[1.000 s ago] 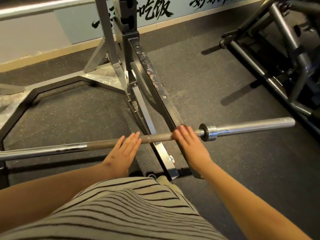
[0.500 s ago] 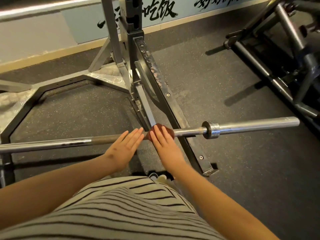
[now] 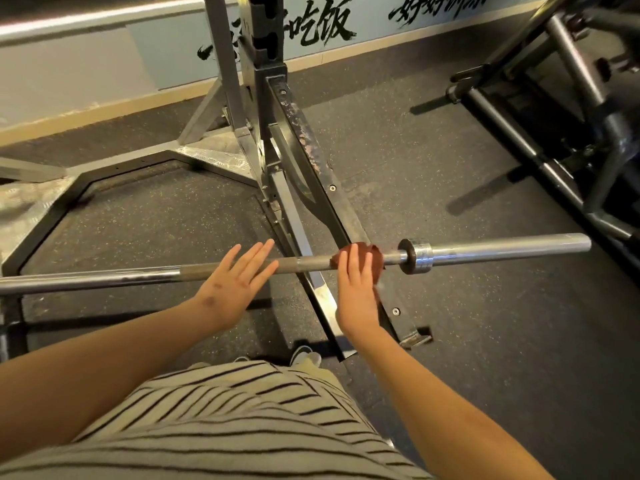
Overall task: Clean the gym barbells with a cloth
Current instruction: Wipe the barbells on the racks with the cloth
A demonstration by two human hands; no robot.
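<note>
Looking down, head view. Barbell (image 3: 311, 263) lies level across the middle of the frame, running from the left edge to its bare sleeve end at centre right. It crosses in front of a steel rack (image 3: 266, 133) that stands on dark speckled floor (image 3: 450, 168).

Left grip (image 3: 235, 282): fingers straight and spread, laid flat over the shaft left of centre, holding nothing.

Right grip (image 3: 356, 289): fingers straight, pressing a brown cloth (image 3: 375, 256) down onto the shaft. The thumb is hidden, so whether it wraps under cannot be told.

Cloth sits bunched on the bar near the collar (image 3: 415, 256), on its left in the frame, with a short bare stretch of shaft between them.

Lower frame: striped shirt (image 3: 242, 427) and one shoe tip (image 3: 304, 355). Upper right: dark tubular machine frame (image 3: 571, 116).
</note>
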